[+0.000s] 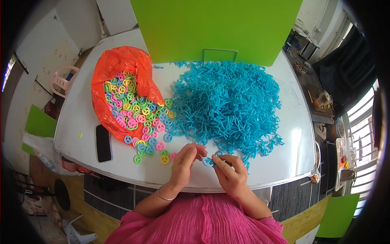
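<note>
Blue, the small spoked wheel (208,162) sits pinched between the fingers of your right hand (232,174), near your edge of the white table (295,138). Your left hand (183,167) curves just beside it; I cannot tell whether its fingers grip anything. Beyond lies a heap of blue pieces (229,107), with a red bag (99,95) of multicoloured wheels (131,107) to its left.
</note>
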